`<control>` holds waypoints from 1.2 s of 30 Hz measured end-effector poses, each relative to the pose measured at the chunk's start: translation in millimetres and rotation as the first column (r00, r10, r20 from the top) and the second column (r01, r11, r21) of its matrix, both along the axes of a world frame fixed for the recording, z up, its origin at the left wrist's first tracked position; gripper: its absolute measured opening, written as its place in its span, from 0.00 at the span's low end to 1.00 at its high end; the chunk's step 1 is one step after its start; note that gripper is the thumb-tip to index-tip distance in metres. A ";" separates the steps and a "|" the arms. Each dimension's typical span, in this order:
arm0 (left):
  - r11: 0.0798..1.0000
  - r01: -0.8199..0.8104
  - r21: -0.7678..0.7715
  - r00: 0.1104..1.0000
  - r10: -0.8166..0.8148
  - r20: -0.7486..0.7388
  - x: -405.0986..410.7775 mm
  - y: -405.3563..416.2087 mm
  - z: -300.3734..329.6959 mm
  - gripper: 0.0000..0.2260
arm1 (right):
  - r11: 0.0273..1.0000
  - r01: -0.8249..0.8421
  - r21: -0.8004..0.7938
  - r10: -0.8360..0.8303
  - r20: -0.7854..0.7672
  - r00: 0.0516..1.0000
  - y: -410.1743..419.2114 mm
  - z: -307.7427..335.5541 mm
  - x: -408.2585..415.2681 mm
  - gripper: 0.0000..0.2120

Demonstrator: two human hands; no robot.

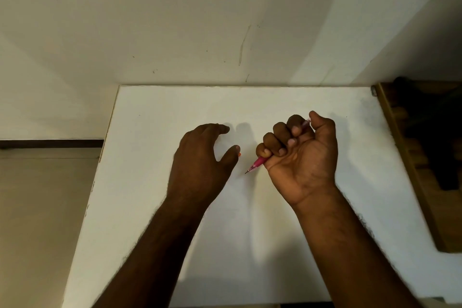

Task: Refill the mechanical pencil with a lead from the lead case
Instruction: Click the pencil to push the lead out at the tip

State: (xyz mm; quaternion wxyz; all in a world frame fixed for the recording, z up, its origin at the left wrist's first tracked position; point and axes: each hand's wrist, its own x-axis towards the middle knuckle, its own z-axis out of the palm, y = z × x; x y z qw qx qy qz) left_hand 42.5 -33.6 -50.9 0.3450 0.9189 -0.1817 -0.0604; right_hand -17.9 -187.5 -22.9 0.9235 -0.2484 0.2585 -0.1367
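- Presently, right hand fists round the pink pencil, tip pointing near-left over the table.
- Left hand palm-down; an orange speck, possibly the lead case, at its thumb; grip unclear.
- Refill apparently not started.

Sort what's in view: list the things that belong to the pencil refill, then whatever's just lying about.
Job:
pink pencil, gripped in the right hand
small orange thing at the left hand thumb tip, mostly hidden
white table

Lying about:
wooden rack at the right edge

Left hand on table, right hand beside it, pencil between them
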 end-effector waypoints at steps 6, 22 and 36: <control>1.000 0.002 0.003 1.000 -0.002 0.006 0.0 -0.6 -0.8 0.19 | 0.999 0.010 0.037 -0.011 0.016 1.000 -0.3 -1.3 -0.9 0.23; 0.992 -0.019 -0.126 1.000 0.016 -0.027 8.3 3.7 1.0 0.26 | 0.959 0.175 0.222 -0.220 0.199 0.955 -19.4 -2.0 -8.8 0.19; 0.980 0.015 -0.197 1.000 -0.015 0.003 4.3 -0.2 9.0 0.28 | 0.967 0.148 0.207 -0.191 0.206 0.960 -17.7 -0.2 -7.4 0.19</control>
